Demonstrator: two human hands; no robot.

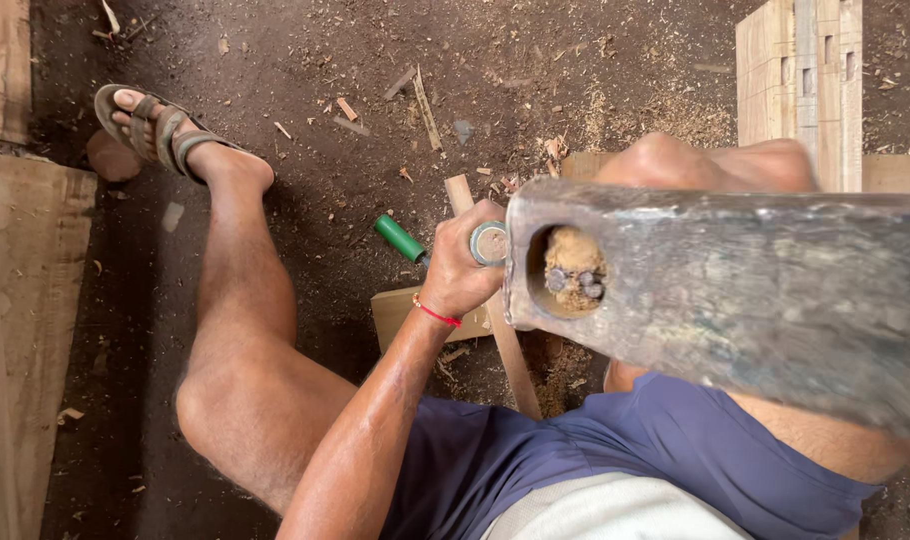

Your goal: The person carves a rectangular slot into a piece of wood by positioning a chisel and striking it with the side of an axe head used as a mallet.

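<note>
Left hand (465,265) grips the chisel (490,243), set on the wood strip (510,350) at centre; hammer head (735,290) looms at three o'clock, right hand hidden, grip unclear. Best strike square, chisel steady.

Wood scraps (423,98) and sawdust (615,115) litter the dirt floor (305,60).

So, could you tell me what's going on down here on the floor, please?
A person sits on a dirt floor strewn with sawdust and wood chips. Their left hand grips a chisel upright, its round handle end facing up, over a narrow wooden strip. A large metal hammer head fills the foreground, raised close to the camera; the hand holding it is hidden. A green-handled tool lies beside the left hand.
</note>
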